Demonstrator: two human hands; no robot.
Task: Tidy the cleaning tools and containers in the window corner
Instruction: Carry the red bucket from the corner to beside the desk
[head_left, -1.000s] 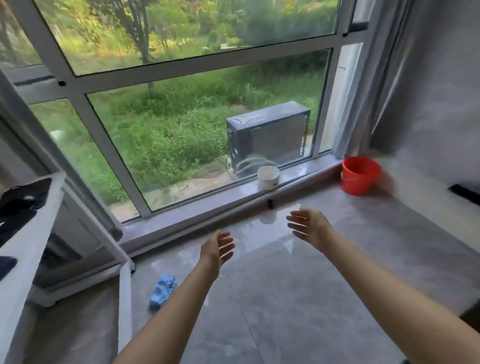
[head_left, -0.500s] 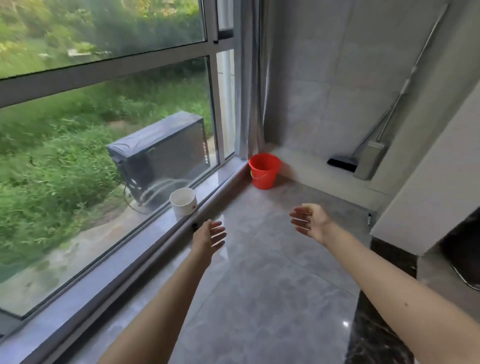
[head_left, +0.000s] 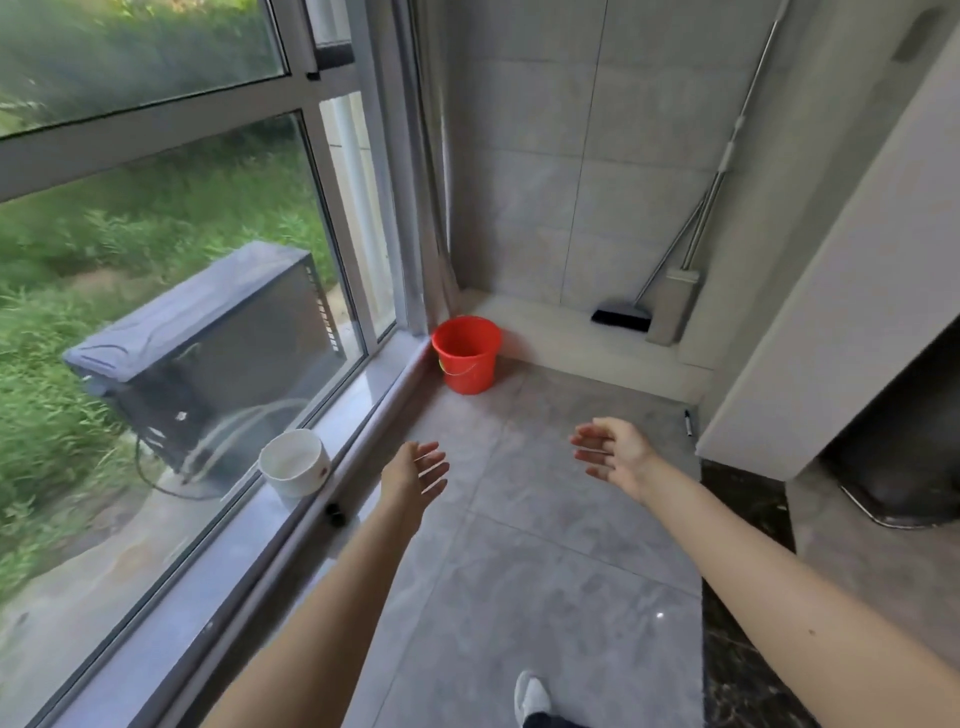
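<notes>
The long metal handles of the broom (head_left: 623, 314) and the flat mop (head_left: 675, 306) run up the grey tiled wall, and the longest is cut off by the top edge of the frame. The broom's dark bristle head is partly hidden behind the mop's pale rectangular head; both stand on a raised pale ledge (head_left: 545, 332) along the wall. A white shoe (head_left: 531, 696) is cut off at the bottom edge. A small dark pen-like object (head_left: 688, 422) lies on the floor by the white cabinet (head_left: 831, 291); what it is cannot be made out.

The round red plastic bucket (head_left: 467, 356) with a thin wire handle stands upright on the glossy grey floor tiles (head_left: 519, 597), in the corner just beside the window sill's end. The white round cup-shaped container (head_left: 295, 462) sits on the smooth grey window sill (head_left: 291, 525), against the glass.

The left hand (head_left: 415, 475) and right hand (head_left: 613, 452) hover above the floor, fingers apart and relaxed, each grip holding nothing.
</notes>
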